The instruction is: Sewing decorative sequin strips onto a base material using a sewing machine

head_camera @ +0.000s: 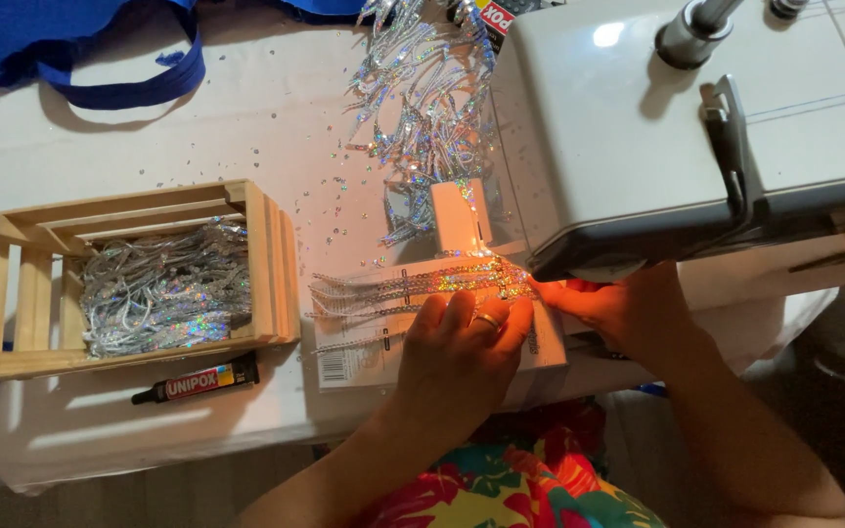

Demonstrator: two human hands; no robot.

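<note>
In the head view, the left hand (464, 342) is lying flat, palm down, with its fingers spread on a white card (364, 352) and pressing on the silver sequin strips (413, 286) that are running across it; it is grasping nothing, only holding the strips down. A ring (488, 319) is showing on one finger. The strips are stretching from just beyond the fingertips of this hand away to its left, and their other ends are reaching toward the lit needle area just ahead of the fingers.

The right hand (628, 313) is resting just to the right of the left one, tucked under the head of the white sewing machine (638, 127). Its fingertips are pinching at the bright end of the strips, though how firmly I cannot tell, as the machine is hiding part of it.

Well to the left of both hands a wooden crate (271, 259) is holding more sequin trim (163, 288), and a black glue tube (198, 381) is lying just in front of it. Beyond the hands, loose trim (422, 98) is piling up beside the machine.
</note>
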